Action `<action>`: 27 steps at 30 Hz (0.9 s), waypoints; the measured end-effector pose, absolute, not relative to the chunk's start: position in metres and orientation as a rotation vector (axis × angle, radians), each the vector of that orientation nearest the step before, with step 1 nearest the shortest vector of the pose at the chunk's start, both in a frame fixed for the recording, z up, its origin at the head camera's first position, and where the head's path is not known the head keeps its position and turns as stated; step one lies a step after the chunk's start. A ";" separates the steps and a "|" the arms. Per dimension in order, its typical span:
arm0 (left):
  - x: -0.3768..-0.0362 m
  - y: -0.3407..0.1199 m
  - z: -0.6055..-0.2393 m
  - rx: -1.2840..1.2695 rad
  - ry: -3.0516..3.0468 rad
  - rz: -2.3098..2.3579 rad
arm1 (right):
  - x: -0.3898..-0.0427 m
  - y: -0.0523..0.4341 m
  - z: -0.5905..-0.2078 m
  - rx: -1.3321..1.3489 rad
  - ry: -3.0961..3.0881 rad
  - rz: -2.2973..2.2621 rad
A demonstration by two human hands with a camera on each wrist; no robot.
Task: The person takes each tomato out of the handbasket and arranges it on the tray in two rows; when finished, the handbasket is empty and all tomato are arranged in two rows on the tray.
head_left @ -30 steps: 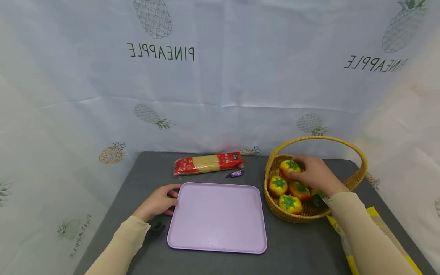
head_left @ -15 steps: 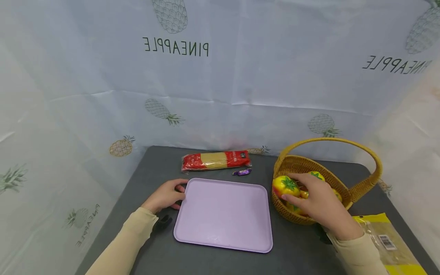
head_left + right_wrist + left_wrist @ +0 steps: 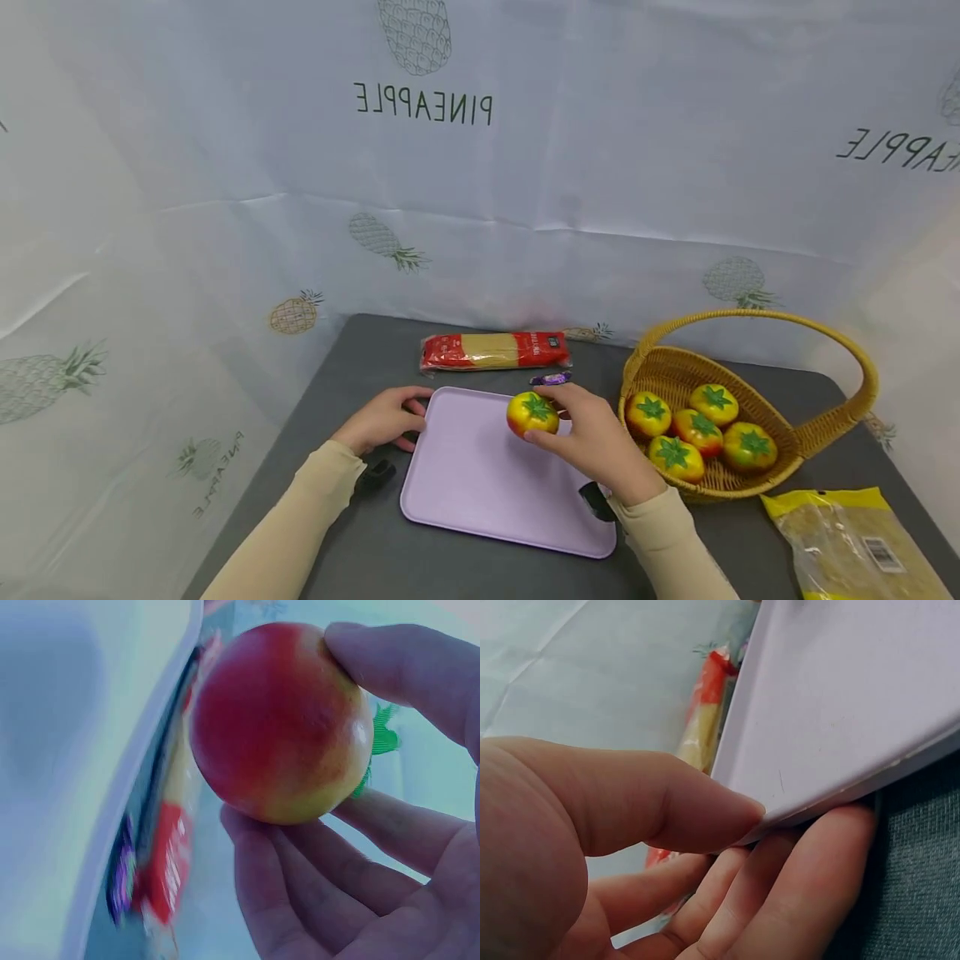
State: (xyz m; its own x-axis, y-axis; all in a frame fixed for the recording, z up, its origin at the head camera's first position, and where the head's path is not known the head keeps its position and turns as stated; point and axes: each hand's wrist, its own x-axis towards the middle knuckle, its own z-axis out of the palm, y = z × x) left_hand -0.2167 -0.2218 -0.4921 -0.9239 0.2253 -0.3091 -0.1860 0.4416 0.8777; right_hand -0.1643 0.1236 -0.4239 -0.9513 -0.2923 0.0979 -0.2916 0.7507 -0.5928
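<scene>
My right hand (image 3: 592,437) grips a red-and-yellow toy tomato (image 3: 532,414) with a green top, holding it over the far right part of the lilac tray (image 3: 480,492). The right wrist view shows that tomato (image 3: 281,724) close up between thumb and fingers. My left hand (image 3: 382,419) pinches the tray's left rim (image 3: 810,802), thumb on top and fingers beneath. A wicker basket (image 3: 817,429) with a hoop handle stands to the right of the tray and holds several more tomatoes (image 3: 701,425).
A red-ended spaghetti packet (image 3: 493,351) and a small purple candy (image 3: 551,379) lie behind the tray. A yellow-topped clear bag (image 3: 851,542) lies at the table's front right. A pineapple-print cloth hangs behind and at both sides of the grey table (image 3: 360,358).
My right hand lifted a tomato out of the basket and carried it left, over the tray. The left hand kept its hold on the tray's rim. The head view shifted left.
</scene>
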 end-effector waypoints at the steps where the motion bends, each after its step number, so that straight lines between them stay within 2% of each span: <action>1: -0.218 -0.221 -0.492 0.036 2.311 1.487 | -0.168 0.118 -0.428 -0.499 2.932 -1.009; 13: -0.222 -0.216 -0.490 0.008 2.312 1.463 | -0.197 0.058 -0.449 -0.551 2.839 -1.097; 27: -0.219 -0.222 -0.493 0.010 2.283 1.503 | -0.197 0.029 -0.477 -0.631 2.785 -1.127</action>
